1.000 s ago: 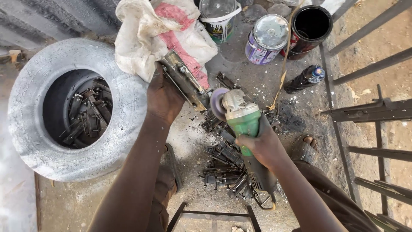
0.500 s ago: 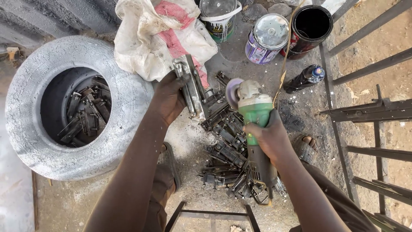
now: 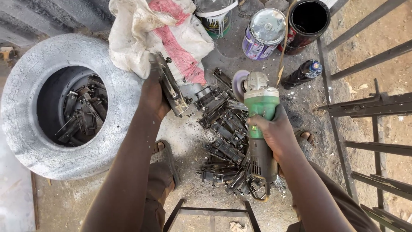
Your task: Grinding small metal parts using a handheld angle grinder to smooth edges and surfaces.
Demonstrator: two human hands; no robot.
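My left hand point(image 3: 151, 95) grips a long flat metal bracket point(image 3: 171, 88), held up between the grey tyre and the pile of parts. My right hand point(image 3: 274, 131) is wrapped around the body of a green and grey angle grinder point(image 3: 259, 111), whose disc point(image 3: 239, 85) points away from me, to the right of the bracket and not touching it. Under both hands lies a pile of several dark metal brackets point(image 3: 223, 137) on the dusty concrete.
A grey painted tyre point(image 3: 51, 141) at left holds several more brackets. A white and red sack point(image 3: 163, 34) lies behind. Paint cans point(image 3: 264, 32) and a dark bottle point(image 3: 302, 74) stand at the back. A metal grille point(image 3: 373, 107) runs along the right. A sandalled foot point(image 3: 165, 157) is below.
My left hand has swung the bracket leftward toward the tyre. The grinder has shifted a little to the right and nearer me.
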